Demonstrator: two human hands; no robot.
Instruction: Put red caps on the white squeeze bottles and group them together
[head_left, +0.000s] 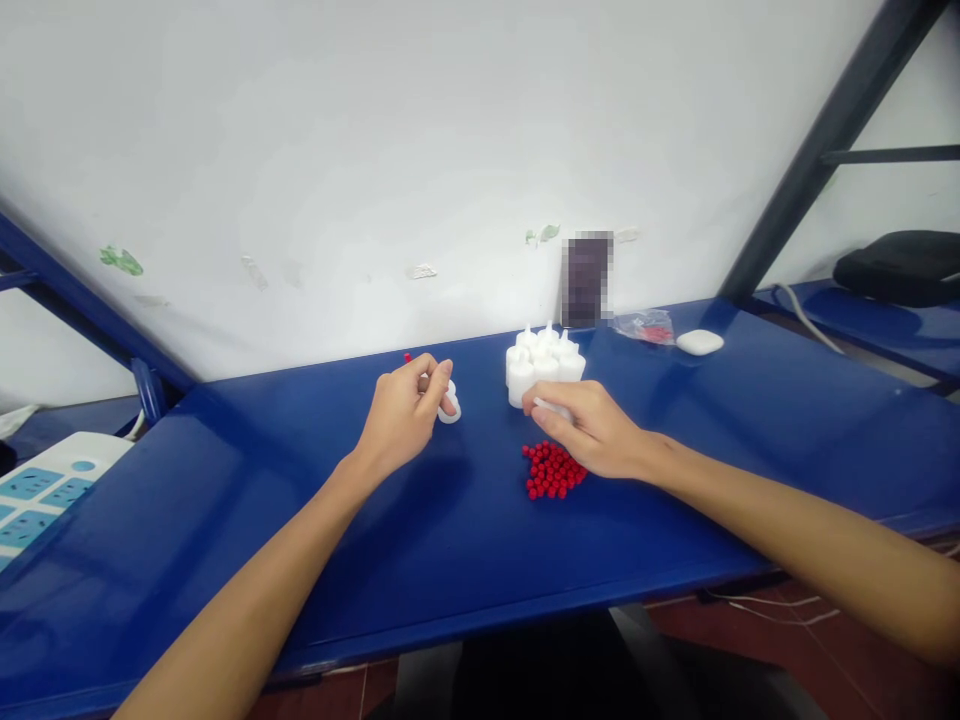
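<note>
My left hand [405,415] is closed around a small white squeeze bottle [450,412], its rounded base showing past the fingertips. A small red cap [407,357] peeks out behind that hand; the bottle's middle is hidden by my fingers. My right hand [592,425] grips another white squeeze bottle [553,408], mostly covered, with a bit of white showing between thumb and fingers. Just behind it stands a tight cluster of upright white bottles [546,365] with bare pointed nozzles. Below my right hand lies a pile of small red caps [553,472], partly covered by it.
The blue tabletop [450,560] runs against a white wall. A clear plastic bag [649,327] with red pieces and a white rounded object [700,343] lie at the back right. A blurred dark panel [586,280] leans on the wall. A power strip [45,490] sits at left.
</note>
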